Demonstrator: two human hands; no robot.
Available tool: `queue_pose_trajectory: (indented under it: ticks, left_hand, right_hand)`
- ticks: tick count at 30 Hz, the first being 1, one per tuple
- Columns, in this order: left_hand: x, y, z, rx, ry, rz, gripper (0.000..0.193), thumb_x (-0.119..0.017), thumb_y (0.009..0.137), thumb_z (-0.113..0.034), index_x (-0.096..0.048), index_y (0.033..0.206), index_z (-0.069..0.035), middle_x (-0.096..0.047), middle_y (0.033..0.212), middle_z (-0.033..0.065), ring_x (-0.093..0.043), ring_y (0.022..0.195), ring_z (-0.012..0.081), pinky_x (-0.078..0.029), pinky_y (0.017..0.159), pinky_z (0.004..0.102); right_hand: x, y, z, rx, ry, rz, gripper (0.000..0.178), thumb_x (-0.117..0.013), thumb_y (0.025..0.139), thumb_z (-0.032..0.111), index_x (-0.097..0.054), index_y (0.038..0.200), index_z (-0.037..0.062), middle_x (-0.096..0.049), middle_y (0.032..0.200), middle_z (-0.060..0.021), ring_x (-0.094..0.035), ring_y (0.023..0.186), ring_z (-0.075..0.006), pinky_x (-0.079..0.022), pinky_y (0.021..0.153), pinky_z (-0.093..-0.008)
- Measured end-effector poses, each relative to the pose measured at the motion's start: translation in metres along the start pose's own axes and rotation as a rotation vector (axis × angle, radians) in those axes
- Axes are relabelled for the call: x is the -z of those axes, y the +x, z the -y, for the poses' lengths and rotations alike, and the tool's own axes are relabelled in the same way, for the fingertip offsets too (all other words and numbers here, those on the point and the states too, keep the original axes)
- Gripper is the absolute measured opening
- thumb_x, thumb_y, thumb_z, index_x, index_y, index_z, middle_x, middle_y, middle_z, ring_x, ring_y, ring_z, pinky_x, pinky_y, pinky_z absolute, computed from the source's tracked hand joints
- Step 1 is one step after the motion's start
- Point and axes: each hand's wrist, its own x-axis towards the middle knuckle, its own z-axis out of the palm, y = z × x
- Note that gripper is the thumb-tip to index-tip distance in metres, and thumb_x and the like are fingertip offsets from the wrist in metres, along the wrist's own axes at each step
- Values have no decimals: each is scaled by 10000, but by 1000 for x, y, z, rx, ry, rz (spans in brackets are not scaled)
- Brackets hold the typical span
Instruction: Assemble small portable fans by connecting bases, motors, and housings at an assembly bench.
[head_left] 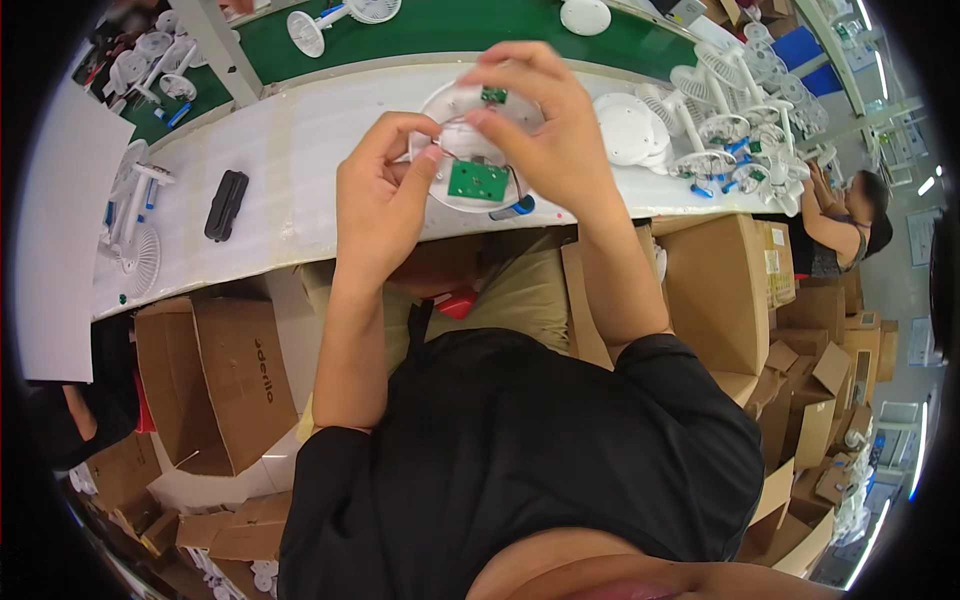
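In front of me on the bench lies a round white plastic base (447,108), its inside facing up. A green circuit board (477,181) sits in its near half, and a smaller green board (494,95) shows at the far side. Thin wires (452,120) run across the base between my hands. My left hand (385,190) is closed at the base's left edge, thumb and index finger pinching a wire. Over the far right part is my right hand (545,115), thumb near the wires, its fingers smeared by motion. A blue cylinder (514,208) with dark wire lies at the near rim.
A black oblong case (226,205) lies on the left. Stacked white round covers (632,130) and piled white fan parts (735,120) are on the right. Open cardboard boxes (235,380) stand below the bench edge. A co-worker (845,225) is at the far right.
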Motion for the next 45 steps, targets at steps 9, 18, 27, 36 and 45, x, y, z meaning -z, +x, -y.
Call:
queue_pose_trajectory:
  ticks: [9,18,27,36,45]
  left_hand:
    - [-23,1,25,-82,39,-231,190,-542,879,71,-593,1032,-28,-477,761,11,-369,591,47,-319,506,179]
    - [-24,-6,25,-55,68,-267,180,-547,875,67,-592,1023,-26,-477,757,5,-353,555,46,-315,495,177]
    - [-25,-12,26,-20,74,-180,184,-566,892,49,-594,1051,-39,-458,787,-13,-341,596,34,-308,510,170]
    - [-30,-15,25,-47,36,-193,197,-557,887,68,-595,1051,-34,-473,799,-6,-369,602,41,-334,514,166]
    - [-29,-10,23,-55,36,-188,217,-547,857,77,-599,1046,-15,-535,799,41,-464,560,59,-405,509,191]
  right_hand:
    - [-27,-112,-41,-522,800,-210,338,-594,876,10,-481,1195,14,-544,1150,-116,-521,1003,-181,-444,850,-271]
    - [7,-123,-48,-519,783,-323,312,-576,895,-18,-499,1195,16,-562,1071,-99,-541,908,-166,-441,844,-257]
    - [-4,-59,-7,-278,797,-533,240,-602,877,-37,-588,1112,8,-586,1003,-98,-529,846,-133,-443,755,-226]
    - [7,-57,-3,-351,256,-186,253,-680,837,-6,-695,1089,15,-603,1100,-120,-538,838,-134,-450,681,-226]
    - [11,-49,1,-177,-201,-111,218,-719,778,-22,-749,991,15,-598,1015,-71,-523,821,-131,-428,682,-207]
